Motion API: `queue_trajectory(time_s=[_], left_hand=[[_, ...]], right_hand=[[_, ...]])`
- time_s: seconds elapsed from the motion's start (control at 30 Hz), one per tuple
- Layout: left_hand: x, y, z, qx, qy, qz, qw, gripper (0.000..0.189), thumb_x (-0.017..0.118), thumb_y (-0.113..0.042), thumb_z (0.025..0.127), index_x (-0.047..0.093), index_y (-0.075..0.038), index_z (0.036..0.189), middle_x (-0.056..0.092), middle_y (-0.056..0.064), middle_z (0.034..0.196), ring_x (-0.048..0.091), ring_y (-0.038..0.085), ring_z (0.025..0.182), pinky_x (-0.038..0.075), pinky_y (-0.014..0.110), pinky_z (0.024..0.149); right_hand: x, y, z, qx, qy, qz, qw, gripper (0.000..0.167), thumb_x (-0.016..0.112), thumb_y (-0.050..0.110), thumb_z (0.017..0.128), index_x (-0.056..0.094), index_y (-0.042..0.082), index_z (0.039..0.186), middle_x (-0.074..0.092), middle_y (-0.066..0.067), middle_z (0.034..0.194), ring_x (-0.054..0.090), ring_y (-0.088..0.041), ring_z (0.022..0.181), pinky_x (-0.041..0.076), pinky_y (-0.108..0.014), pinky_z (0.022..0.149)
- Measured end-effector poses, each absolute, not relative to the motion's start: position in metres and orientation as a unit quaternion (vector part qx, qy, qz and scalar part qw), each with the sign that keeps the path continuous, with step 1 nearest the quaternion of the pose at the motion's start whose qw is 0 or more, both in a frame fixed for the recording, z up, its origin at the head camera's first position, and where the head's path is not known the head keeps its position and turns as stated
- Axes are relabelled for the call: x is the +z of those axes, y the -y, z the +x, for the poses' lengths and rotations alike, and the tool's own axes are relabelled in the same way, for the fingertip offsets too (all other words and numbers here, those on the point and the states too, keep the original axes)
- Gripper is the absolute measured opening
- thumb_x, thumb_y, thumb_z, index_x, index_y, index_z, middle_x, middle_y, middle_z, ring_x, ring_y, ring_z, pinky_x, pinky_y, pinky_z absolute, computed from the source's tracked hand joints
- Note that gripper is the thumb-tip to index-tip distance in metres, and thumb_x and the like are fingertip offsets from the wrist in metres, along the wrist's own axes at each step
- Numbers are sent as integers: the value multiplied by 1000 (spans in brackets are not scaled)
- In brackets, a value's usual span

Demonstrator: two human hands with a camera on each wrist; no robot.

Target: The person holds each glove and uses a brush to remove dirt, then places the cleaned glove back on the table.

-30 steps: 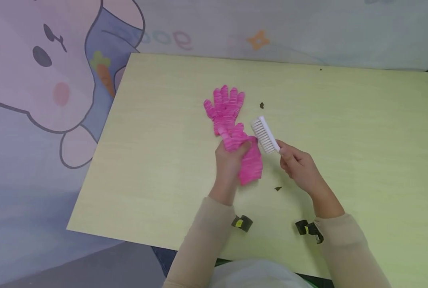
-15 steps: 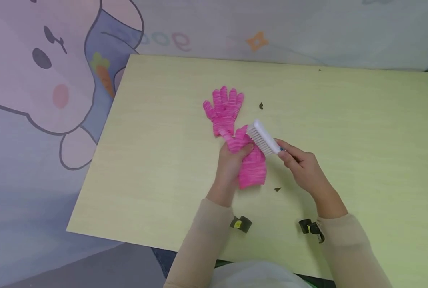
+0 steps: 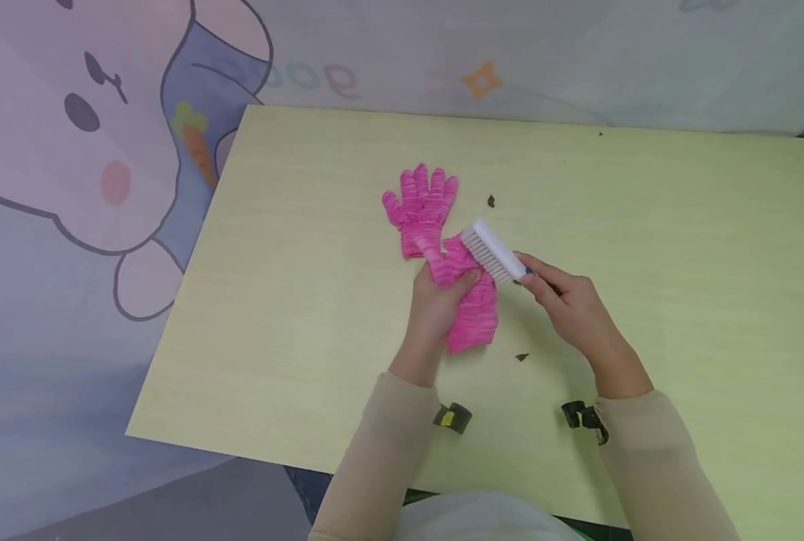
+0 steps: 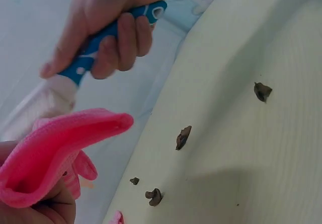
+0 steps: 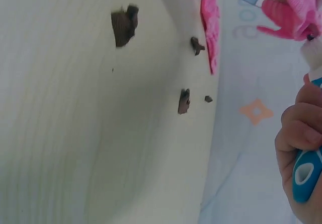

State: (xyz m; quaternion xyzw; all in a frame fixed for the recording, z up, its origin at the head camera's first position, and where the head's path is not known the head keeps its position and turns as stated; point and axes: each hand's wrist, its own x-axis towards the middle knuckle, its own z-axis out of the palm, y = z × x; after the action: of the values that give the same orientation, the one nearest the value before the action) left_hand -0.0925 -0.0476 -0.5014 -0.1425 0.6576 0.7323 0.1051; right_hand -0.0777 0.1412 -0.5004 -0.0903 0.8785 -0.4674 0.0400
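Note:
A pink knitted glove is gripped in my left hand, thumb on top, raised off the table. In the left wrist view the glove's cuff gapes toward the camera. My right hand holds a white brush by its blue handle. The bristles face the glove and lie against or just over its finger end in the head view; exact contact cannot be told. In the right wrist view a dark bit sits between glove and bristles. Behind lies a second pink glove, flat, fingers spread.
Several dark brown crumbs lie on the pale yellow table, among them one near the back glove and one nearer the front. Black wrist cameras sit at both sleeves. A printed cloth hangs behind the table.
The brush has moved left from beside the held glove to over its finger end. The left hand shifted slightly right with the glove. A dark crumb now shows just under the brush's near end.

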Motion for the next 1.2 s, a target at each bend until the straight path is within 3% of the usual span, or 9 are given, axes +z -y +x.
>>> queue_trajectory(time_s=[0.17,0.3,0.4,0.53,0.67,0.73,0.9,1.1,1.2], left_hand=[[-497,50,-92,733,-656,-139,111,36,68,-11,83,56,-13,117,61,-1,104,58,15,97,45,32,89],[-496,49,-93,729,-664,-130,101,34,68,-10,84,56,-11,115,61,0,104,58,15,96,45,32,89],[-498,47,-95,724,-672,-123,100,33,67,-10,84,56,-11,115,62,0,104,59,14,96,46,31,87],[-497,48,-95,727,-670,-111,105,34,67,-9,84,56,-11,116,63,0,104,59,15,96,46,31,88],[-497,50,-96,725,-672,-107,103,33,67,-10,84,56,-11,116,62,0,104,59,15,96,45,32,89],[-497,50,-96,719,-680,-106,96,33,67,-10,84,56,-10,115,62,0,104,58,14,96,45,32,89],[-501,49,-97,698,-706,-89,78,34,67,-11,84,56,-8,116,63,1,105,59,14,97,46,31,87],[-502,49,-97,663,-740,-79,84,34,67,-13,85,54,-7,116,61,2,106,58,15,100,46,30,88],[-502,49,-96,644,-758,-76,69,34,67,-13,85,54,-7,116,61,4,108,57,16,101,45,31,88]], right_hand=[[-500,-147,-84,-454,-889,-41,46,46,43,39,97,45,18,138,61,-18,105,50,-25,82,37,-30,58],[-499,-147,-82,-520,-851,-42,62,43,44,33,98,47,13,136,53,-18,96,43,-21,73,34,-26,53],[-500,-144,-84,-537,-838,-68,74,42,45,29,98,48,10,135,56,-20,101,47,-23,76,39,-24,57],[-501,-140,-89,-494,-865,-49,73,47,42,40,97,45,16,138,58,-19,111,50,-26,86,41,-29,63],[-501,-139,-90,-501,-862,-19,77,49,42,42,97,44,18,139,52,-18,99,44,-23,79,36,-27,55],[-501,-138,-88,-525,-847,-28,78,46,43,38,97,45,16,138,55,-19,101,48,-25,81,40,-27,58],[-499,-133,-86,-492,-867,-55,58,46,45,38,97,45,18,138,62,-19,112,57,-32,90,43,-34,69],[-497,-130,-87,-447,-895,-9,3,48,47,43,94,48,19,136,61,-19,100,46,-26,72,37,-31,57],[-495,-127,-83,-478,-878,-9,-11,47,49,39,94,49,18,135,62,-19,99,51,-25,76,39,-28,58]])
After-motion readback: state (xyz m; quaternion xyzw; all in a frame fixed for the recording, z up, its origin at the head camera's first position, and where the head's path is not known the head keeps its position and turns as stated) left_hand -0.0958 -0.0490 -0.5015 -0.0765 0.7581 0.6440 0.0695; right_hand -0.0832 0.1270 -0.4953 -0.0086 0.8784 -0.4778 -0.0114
